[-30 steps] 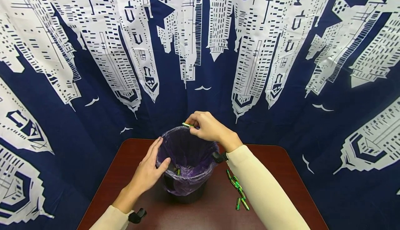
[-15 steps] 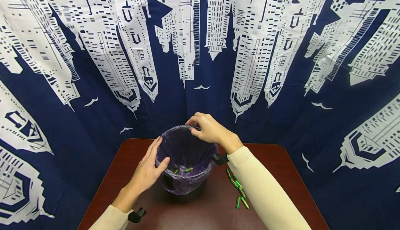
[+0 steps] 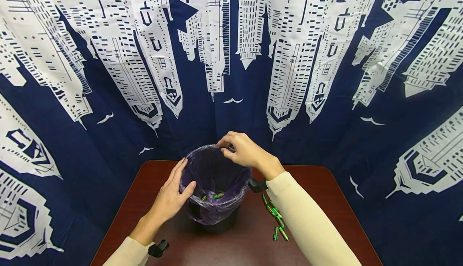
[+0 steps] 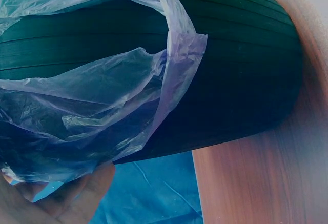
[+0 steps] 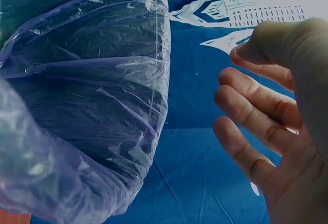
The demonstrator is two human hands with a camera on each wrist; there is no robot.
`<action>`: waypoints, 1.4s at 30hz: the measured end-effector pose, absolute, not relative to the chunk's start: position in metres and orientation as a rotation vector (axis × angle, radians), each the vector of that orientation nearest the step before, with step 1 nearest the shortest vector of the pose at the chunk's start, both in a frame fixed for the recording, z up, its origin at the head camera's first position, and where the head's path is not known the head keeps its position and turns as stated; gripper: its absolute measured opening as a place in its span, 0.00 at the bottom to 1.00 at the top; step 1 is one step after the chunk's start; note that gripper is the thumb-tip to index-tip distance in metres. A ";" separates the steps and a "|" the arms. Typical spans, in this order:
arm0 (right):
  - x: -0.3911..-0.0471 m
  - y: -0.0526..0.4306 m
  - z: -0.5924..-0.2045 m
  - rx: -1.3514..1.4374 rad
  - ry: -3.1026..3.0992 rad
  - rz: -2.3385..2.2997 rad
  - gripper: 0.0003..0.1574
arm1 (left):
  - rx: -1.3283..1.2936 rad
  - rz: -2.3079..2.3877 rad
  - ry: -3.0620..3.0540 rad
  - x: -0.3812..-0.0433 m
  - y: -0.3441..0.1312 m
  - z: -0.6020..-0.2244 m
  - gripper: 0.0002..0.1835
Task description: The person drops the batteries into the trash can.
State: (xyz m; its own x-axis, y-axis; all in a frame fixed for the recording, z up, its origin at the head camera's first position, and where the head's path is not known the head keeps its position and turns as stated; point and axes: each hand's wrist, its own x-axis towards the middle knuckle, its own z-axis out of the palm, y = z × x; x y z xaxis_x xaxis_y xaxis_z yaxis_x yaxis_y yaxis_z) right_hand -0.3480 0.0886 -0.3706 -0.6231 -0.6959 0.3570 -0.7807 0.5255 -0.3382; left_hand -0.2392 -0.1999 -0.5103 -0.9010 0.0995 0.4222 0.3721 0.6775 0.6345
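A dark bin (image 3: 217, 229) stands on the table, lined with a thin purple bag (image 3: 211, 215) folded over its rim. My left hand (image 3: 168, 197) rests against the bin's left side, fingers straight and spread; its fingertips touch the bag (image 4: 148, 96) in the left wrist view. Above the far rim hovers my right hand (image 3: 244, 150), with loosely bent fingers and nothing between them; the right wrist view shows this hand (image 5: 271, 111) apart from the bag (image 5: 118, 101). Inside the bin lie green-and-gold batteries (image 3: 218, 196). More of these batteries (image 3: 277, 217) lie on the table, beside my right sleeve.
The reddish-brown wooden table (image 3: 314, 185) has rounded far corners. Behind it hangs a navy curtain (image 3: 231, 117) printed with upside-down white buildings. A black wrist camera (image 3: 158, 248) sits on my left wrist, and another camera (image 3: 256, 185) on my right.
My right hand has let go of a battery above the bin; a battery now lies inside near the front wall. The right hand has shifted slightly. My left hand stays in place.
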 end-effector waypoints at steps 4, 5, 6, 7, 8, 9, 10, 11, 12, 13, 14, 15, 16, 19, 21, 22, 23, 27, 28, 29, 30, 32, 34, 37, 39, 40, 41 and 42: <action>-0.346 0.092 -0.371 1.256 -2.572 0.707 0.14 | -0.369 -1.075 -2.542 -0.239 -0.200 -0.510 0.46; -0.346 0.094 -0.371 1.255 -2.570 0.708 0.14 | -0.368 -1.076 -2.542 -0.238 -0.200 -0.510 0.46; -0.345 0.095 -0.371 1.255 -2.565 0.709 0.13 | -0.367 -1.079 -2.541 -0.238 -0.200 -0.510 0.46; -0.345 0.096 -0.371 1.258 -2.558 0.715 0.13 | -0.367 -1.080 -2.540 -0.238 -0.200 -0.510 0.45; -0.345 0.098 -0.371 1.258 -2.551 0.720 0.13 | -0.365 -1.081 -2.540 -0.238 -0.200 -0.510 0.46; -0.344 0.099 -0.371 1.258 -2.546 0.724 0.13 | -0.364 -1.081 -2.541 -0.237 -0.200 -0.510 0.46; -0.344 0.101 -0.372 1.254 -2.546 0.726 0.13 | -0.363 -1.077 -2.542 -0.237 -0.200 -0.510 0.46; -0.344 0.103 -0.373 1.253 -2.542 0.729 0.13 | -0.361 -1.077 -2.542 -0.237 -0.200 -0.511 0.46; -0.344 0.105 -0.374 1.250 -2.538 0.730 0.12 | -0.361 -1.077 -2.543 -0.237 -0.200 -0.511 0.46; -0.344 0.107 -0.376 1.247 -2.537 0.734 0.12 | -0.361 -1.077 -2.544 -0.237 -0.200 -0.512 0.46; -0.344 0.110 -0.377 1.244 -2.537 0.739 0.12 | -0.360 -1.076 -2.544 -0.236 -0.200 -0.512 0.46; -0.345 0.112 -0.379 1.239 -2.539 0.743 0.12 | -0.360 -1.074 -2.543 -0.236 -0.200 -0.512 0.46; -0.345 0.114 -0.380 1.235 -2.539 0.745 0.12 | -0.361 -1.075 -2.541 -0.235 -0.200 -0.512 0.46; -0.345 0.122 -0.383 1.214 -2.542 0.761 0.13 | -0.365 -1.080 -2.540 -0.235 -0.200 -0.512 0.45; -0.344 0.127 -0.385 1.196 -2.545 0.766 0.13 | -0.366 -1.080 -2.541 -0.235 -0.200 -0.513 0.45; -0.344 0.129 -0.385 1.190 -2.544 0.771 0.13 | -0.368 -1.080 -2.541 -0.235 -0.200 -0.513 0.45; -0.344 0.131 -0.385 1.183 -2.545 0.778 0.13 | -0.367 -1.080 -2.541 -0.236 -0.200 -0.513 0.45; -0.345 0.140 -0.387 1.165 -2.553 0.800 0.14 | -0.365 -1.075 -2.536 -0.237 -0.201 -0.513 0.45; -0.345 0.142 -0.388 1.158 -2.556 0.805 0.14 | -0.365 -1.074 -2.535 -0.237 -0.201 -0.513 0.45; -0.346 0.144 -0.388 1.149 -2.563 0.813 0.15 | -0.364 -1.075 -2.534 -0.238 -0.201 -0.513 0.45; -0.346 0.146 -0.389 1.139 -2.569 0.819 0.15 | -0.364 -1.074 -2.534 -0.238 -0.201 -0.513 0.46; -0.346 0.151 -0.391 1.118 -2.577 0.813 0.15 | -0.364 -1.072 -2.531 -0.238 -0.201 -0.512 0.46; -0.347 0.155 -0.393 1.101 -2.576 0.801 0.15 | -0.367 -1.073 -2.529 -0.239 -0.201 -0.511 0.45; -0.348 0.162 -0.397 1.081 -2.566 0.782 0.14 | -0.366 -1.071 -2.530 -0.239 -0.200 -0.511 0.45; -0.348 0.166 -0.399 1.066 -2.563 0.796 0.13 | -0.366 -1.070 -2.531 -0.239 -0.200 -0.511 0.45; -0.347 0.168 -0.400 1.058 -2.566 0.805 0.13 | -0.364 -1.068 -2.531 -0.240 -0.200 -0.511 0.45; -0.347 0.171 -0.401 1.050 -2.568 0.811 0.13 | -0.363 -1.067 -2.532 -0.240 -0.200 -0.511 0.45; -0.347 0.173 -0.402 1.040 -2.576 0.822 0.13 | -0.363 -1.066 -2.532 -0.240 -0.200 -0.511 0.46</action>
